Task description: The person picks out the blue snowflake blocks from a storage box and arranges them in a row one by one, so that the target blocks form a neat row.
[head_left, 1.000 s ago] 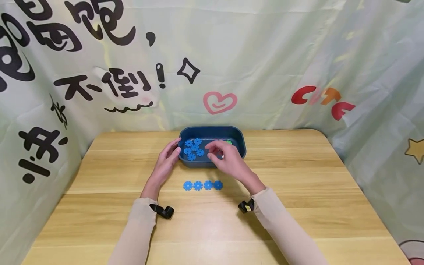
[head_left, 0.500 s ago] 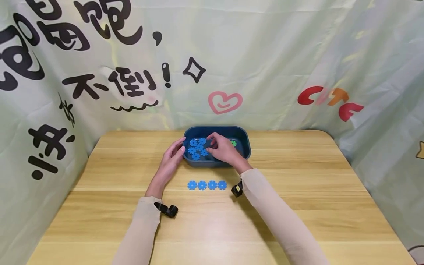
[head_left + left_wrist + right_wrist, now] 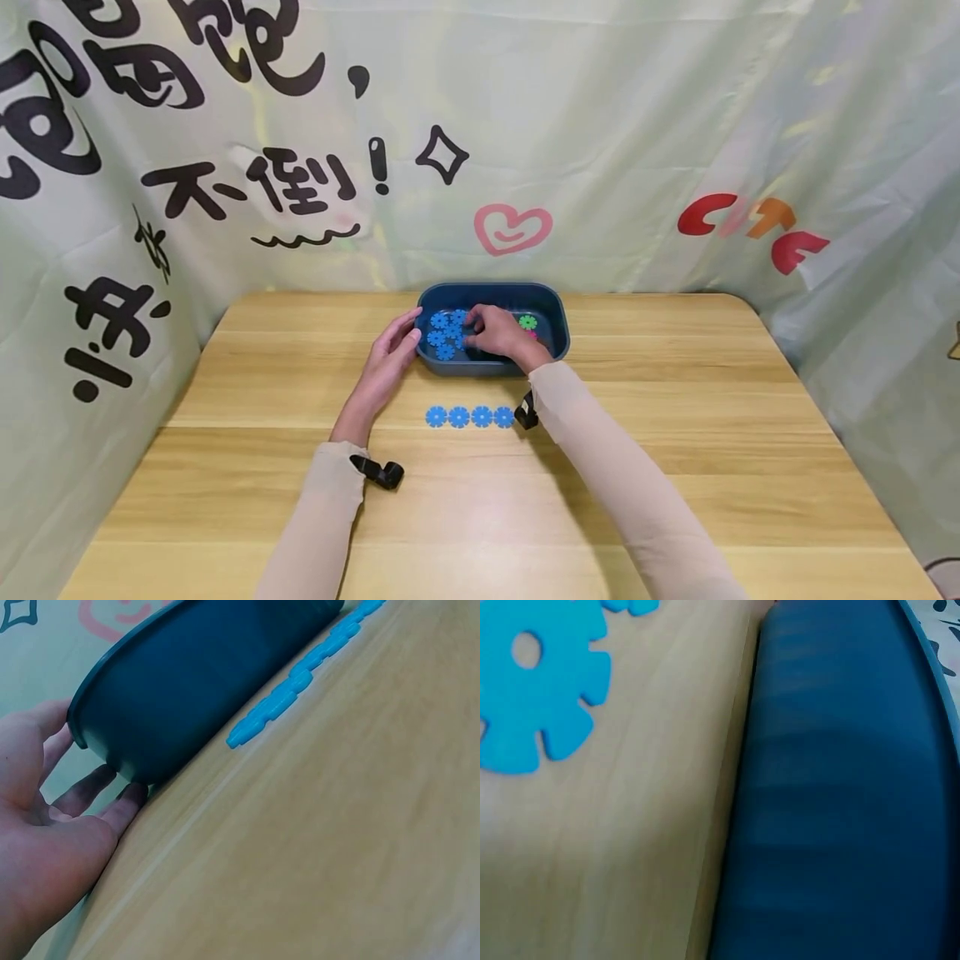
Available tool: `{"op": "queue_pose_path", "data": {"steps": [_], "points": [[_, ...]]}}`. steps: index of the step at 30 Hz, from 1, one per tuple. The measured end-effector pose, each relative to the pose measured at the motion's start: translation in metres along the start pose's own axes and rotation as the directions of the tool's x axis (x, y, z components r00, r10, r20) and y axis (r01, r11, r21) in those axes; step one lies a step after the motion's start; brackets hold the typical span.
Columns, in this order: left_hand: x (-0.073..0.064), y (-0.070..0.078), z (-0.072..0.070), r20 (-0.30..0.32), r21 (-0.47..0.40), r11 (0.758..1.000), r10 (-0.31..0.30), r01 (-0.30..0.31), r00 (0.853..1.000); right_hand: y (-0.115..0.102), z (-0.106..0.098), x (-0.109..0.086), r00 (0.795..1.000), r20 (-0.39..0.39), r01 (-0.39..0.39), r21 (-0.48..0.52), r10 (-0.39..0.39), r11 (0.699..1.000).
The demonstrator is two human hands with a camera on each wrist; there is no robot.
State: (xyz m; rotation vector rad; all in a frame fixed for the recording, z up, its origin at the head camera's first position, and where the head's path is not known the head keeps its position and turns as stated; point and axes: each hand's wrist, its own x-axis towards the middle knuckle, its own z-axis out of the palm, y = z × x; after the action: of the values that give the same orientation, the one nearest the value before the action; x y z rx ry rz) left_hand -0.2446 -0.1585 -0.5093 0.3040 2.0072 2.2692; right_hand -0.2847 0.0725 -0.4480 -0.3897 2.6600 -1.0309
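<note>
A dark blue tub (image 3: 555, 302) stands at the back of the table. Several blue snowflake discs (image 3: 446, 352) lie inside its left half. My left hand (image 3: 384, 367) touches the tub's left end; in the left wrist view its fingertips (image 3: 133, 793) rest against the outer wall. My right hand (image 3: 497, 331) reaches into the tub, thumb and forefinger spread apart at the edge of the blue discs. Its fingertips partly cover the nearest discs, and its own wrist view shows only the tub's side. On the table in front, several more blue discs (image 3: 458, 417) form a row.
A green disc (image 3: 528, 322) and a pink piece (image 3: 532, 333), mostly hidden by the right hand, lie in the tub's right half. The wooden table (image 3: 315, 517) stretches around the tub. A printed curtain (image 3: 600, 167) hangs right behind it.
My right hand has moved left within the tub toward the blue discs, uncovering the green disc and some pink. My left hand stays at the tub's end. The view has shifted slightly.
</note>
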Motion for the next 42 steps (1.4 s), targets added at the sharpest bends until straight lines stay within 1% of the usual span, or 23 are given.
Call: {"op": "queue_pose_path", "data": {"steps": [6, 11, 14, 18, 20, 25, 28, 32, 35, 39, 42], "points": [[-0.001, 0.003, -0.002, -0.011, 0.018, 1.0, -0.003, 0.003, 1.0, -0.003, 0.002, 0.004, 0.999, 0.033, 0.035, -0.046, -0.033, 0.998], [-0.002, 0.002, -0.002, -0.009, 0.011, 1.0, -0.005, 0.005, 1.0, -0.004, 0.003, 0.003, 0.999, 0.046, 0.021, -0.044, -0.019, 0.999], [-0.003, 0.001, -0.003, -0.011, 0.008, 1.0, -0.016, 0.016, 1.0, -0.002, 0.003, 0.003, 0.999, 0.045, 0.024, -0.012, -0.024, 1.0], [-0.003, 0.004, -0.001, -0.008, 0.005, 0.999, -0.048, 0.048, 0.999, 0.002, 0.002, 0.003, 0.999, 0.029, 0.045, 0.026, -0.046, 0.999], [-0.004, 0.009, 0.0, 0.003, 0.002, 0.998, -0.056, 0.056, 0.998, 0.003, 0.001, 0.002, 0.998, 0.023, 0.05, 0.036, -0.051, 0.998], [-0.01, 0.026, 0.006, 0.016, 0.002, 0.998, -0.062, 0.062, 0.998, 0.005, 0.0, 0.0, 0.997, 0.022, 0.066, 0.057, -0.068, 0.996], [-0.013, 0.032, 0.008, 0.009, 0.007, 0.998, -0.065, 0.065, 0.998, 0.006, -0.001, 0.0, 0.997, 0.012, 0.073, 0.085, -0.075, 0.994], [-0.014, 0.033, 0.008, 0.0, 0.016, 0.998, -0.065, 0.065, 0.998, 0.007, -0.004, -0.002, 0.998, -0.019, 0.06, 0.116, -0.058, 0.991], [-0.013, 0.033, 0.007, 0.004, 0.016, 0.998, -0.064, 0.064, 0.998, 0.009, -0.008, -0.005, 0.999, -0.043, 0.04, 0.149, -0.034, 0.988], [-0.014, 0.032, 0.007, 0.011, 0.017, 0.998, -0.066, 0.065, 0.998, 0.01, -0.013, -0.009, 0.997, -0.068, 0.036, 0.227, -0.02, 0.973], [-0.013, 0.033, 0.008, 0.013, 0.022, 0.998, -0.066, 0.065, 0.998, 0.008, -0.017, -0.014, 0.996, -0.086, 0.055, 0.27, -0.032, 0.961]]}}
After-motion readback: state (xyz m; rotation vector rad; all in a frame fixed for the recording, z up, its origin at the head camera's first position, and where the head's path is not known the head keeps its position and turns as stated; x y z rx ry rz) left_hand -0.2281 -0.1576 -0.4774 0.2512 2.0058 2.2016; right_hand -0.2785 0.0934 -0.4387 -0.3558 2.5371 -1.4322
